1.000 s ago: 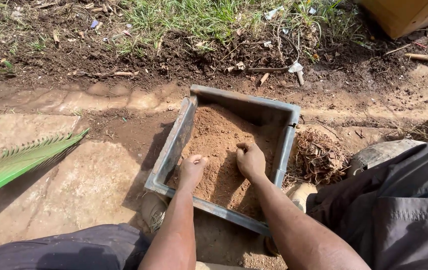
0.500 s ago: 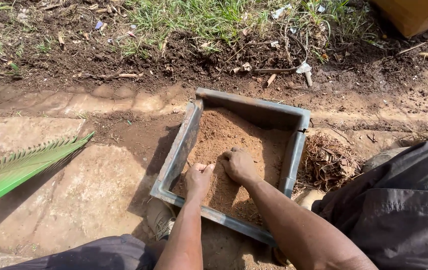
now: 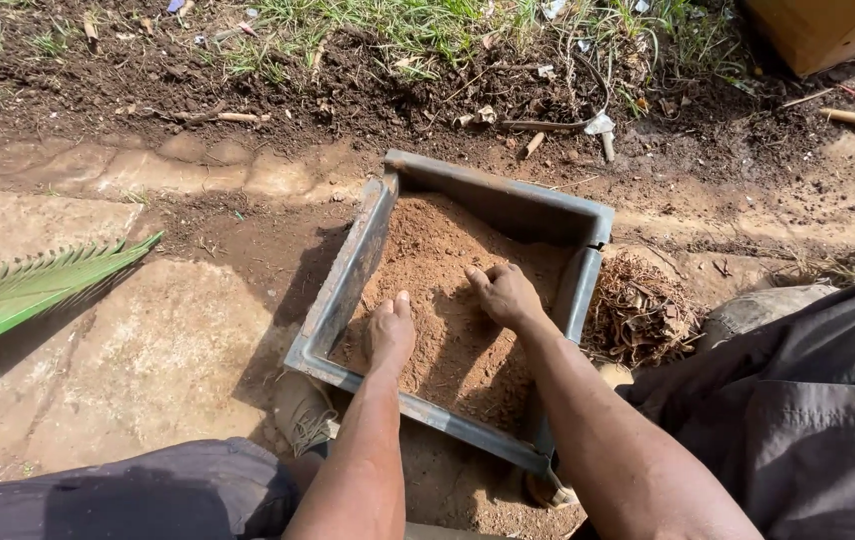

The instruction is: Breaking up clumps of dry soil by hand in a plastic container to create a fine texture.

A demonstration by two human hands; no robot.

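1. The left hand (image 3: 391, 335) lies flat, fingers together, palm pressing the soil (image 3: 438, 270) down.
2. The right hand (image 3: 506, 293) is half-curled, fingertips dug in, clamped on nothing solid.
3. The soil fills a grey tray (image 3: 496, 198) set on the ground between the knees, within easy reach.
4. Beyond it lie a root clump (image 3: 638, 310) and a green rake (image 3: 28, 290).

Left hand (image 3: 390, 330) flat, right hand (image 3: 505, 293) cupped.
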